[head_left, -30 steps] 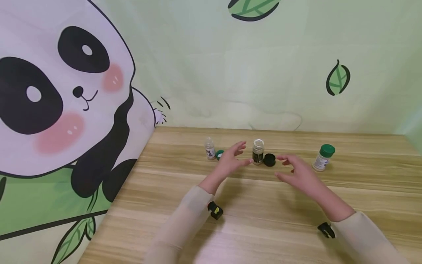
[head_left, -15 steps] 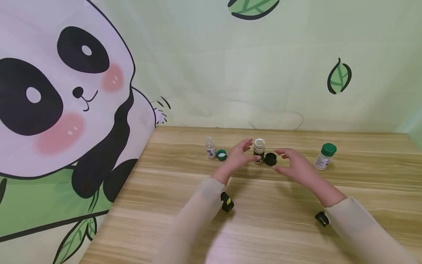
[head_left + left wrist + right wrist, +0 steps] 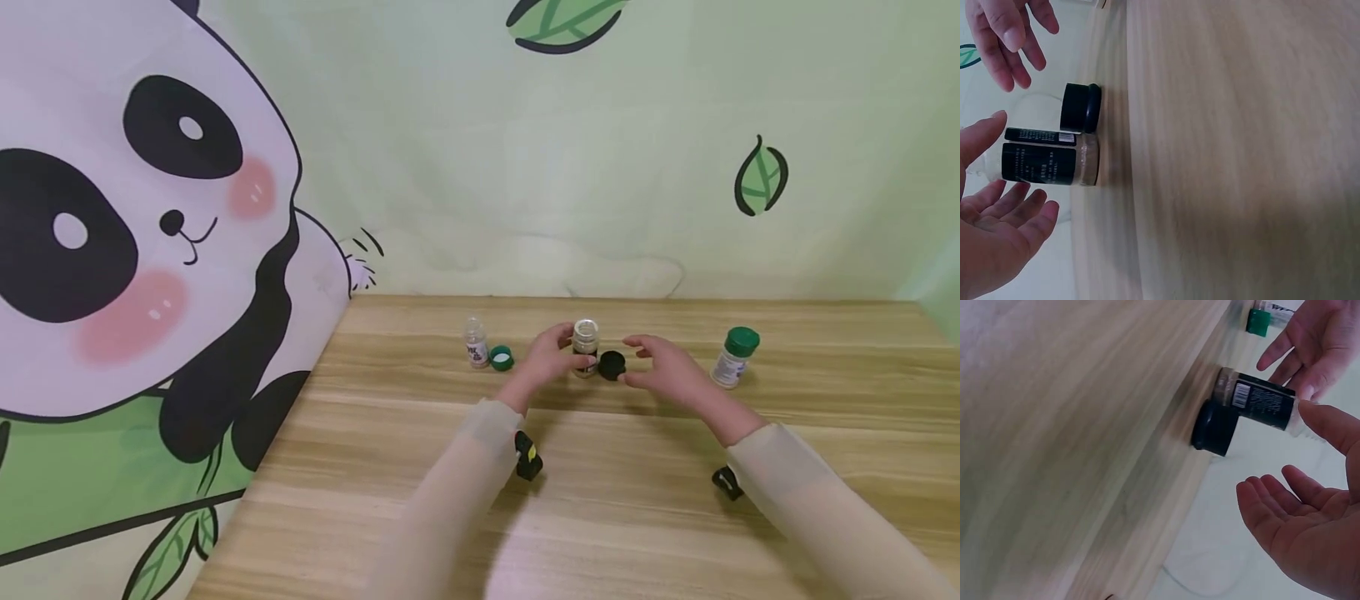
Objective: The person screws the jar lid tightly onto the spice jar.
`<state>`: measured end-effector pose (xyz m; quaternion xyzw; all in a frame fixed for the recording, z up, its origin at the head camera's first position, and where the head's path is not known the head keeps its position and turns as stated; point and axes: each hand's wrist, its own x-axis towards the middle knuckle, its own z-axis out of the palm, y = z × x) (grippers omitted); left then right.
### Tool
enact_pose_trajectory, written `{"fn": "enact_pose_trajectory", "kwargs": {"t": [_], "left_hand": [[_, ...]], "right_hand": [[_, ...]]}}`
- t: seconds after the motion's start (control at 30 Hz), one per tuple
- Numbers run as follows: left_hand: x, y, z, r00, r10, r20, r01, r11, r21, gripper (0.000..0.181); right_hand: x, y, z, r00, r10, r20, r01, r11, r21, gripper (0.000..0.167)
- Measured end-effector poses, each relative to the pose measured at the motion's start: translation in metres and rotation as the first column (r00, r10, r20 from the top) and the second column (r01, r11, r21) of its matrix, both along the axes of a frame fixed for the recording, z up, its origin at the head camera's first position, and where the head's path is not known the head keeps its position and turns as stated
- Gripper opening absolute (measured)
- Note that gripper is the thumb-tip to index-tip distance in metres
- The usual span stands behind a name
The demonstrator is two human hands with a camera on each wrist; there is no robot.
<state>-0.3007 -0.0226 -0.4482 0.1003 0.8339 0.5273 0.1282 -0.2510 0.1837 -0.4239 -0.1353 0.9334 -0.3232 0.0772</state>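
Note:
An uncapped clear jar with a black label [image 3: 586, 340] stands upright on the wooden table. Beside it, on the right, lies its round black cap [image 3: 612, 366]. My left hand [image 3: 546, 360] is spread about the jar's left side, thumb in front and fingers behind; in the left wrist view a gap shows between the fingers and the jar [image 3: 1038, 164]. To the right of the black cap [image 3: 1215, 429], my right hand [image 3: 670, 375] has its thumb and fingers parted. Nothing is between them in the right wrist view, where the palm [image 3: 1310, 531] is visible.
At the left stand a small clear bottle without a cap [image 3: 476, 343] and a green cap [image 3: 501, 358] next to it. A green-capped shaker [image 3: 732, 360] stands beyond my right hand. A panda-printed cloth [image 3: 480, 167] hangs behind the table [image 3: 600, 483].
My left hand has moved right, up to the jar, with its thumb now in front of it. My right hand has come slightly left, closer to the black cap. The jars and caps stay put.

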Motion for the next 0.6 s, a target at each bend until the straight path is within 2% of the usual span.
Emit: {"fn": "enact_pose_trajectory", "kwargs": {"t": [0.33,0.6], "left_hand": [[-0.003,0.007,-0.005,0.999,0.035,-0.016,-0.035,0.999,0.021,0.058],[-0.002,0.008,-0.006,0.998,0.057,-0.026,-0.056,0.998,0.005,0.053]], "right_hand": [[-0.022,-0.001,-0.013,0.999,0.006,0.053,-0.005,1.0,-0.011,0.067],[-0.031,-0.002,-0.024,0.998,0.012,0.061,-0.011,1.0,-0.021,0.067]]}}
